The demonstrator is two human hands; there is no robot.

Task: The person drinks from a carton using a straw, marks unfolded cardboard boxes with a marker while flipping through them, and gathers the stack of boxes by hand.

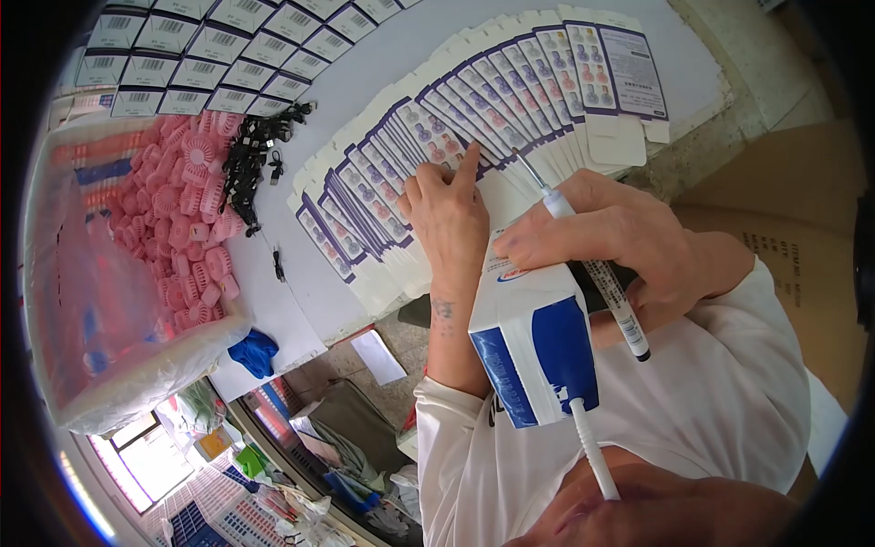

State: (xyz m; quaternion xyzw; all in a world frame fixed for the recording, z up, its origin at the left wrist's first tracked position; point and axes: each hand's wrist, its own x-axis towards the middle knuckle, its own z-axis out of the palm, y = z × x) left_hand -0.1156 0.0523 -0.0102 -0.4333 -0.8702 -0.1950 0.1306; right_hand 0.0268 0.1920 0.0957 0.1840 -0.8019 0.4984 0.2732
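Observation:
My left hand (pixel 447 205) rests on a fanned row of flat, folded cardboard boxes (pixel 492 105), printed with small pictures of fans and edged in purple. Its index finger is stretched out onto the boxes and the other fingers are partly curled, with nothing held. In my right hand (pixel 611 228) is a blue and white drink carton (pixel 547 337), tilted over my chest. A white bendy straw (pixel 592 447) runs from the carton to my mouth. A white pen (pixel 611 292) with a dark end is also held between the right fingers, its metal tip towards the boxes.
Stacked white boxes with barcodes (pixel 219 44) stand at the upper left. Many pink handheld fans (pixel 187 205) lie by a plastic-lined container (pixel 137 383), beside black cables (pixel 255 159). A blue cloth (pixel 253 353) lies at the table edge. Brown cardboard (pixel 784 201) is at right.

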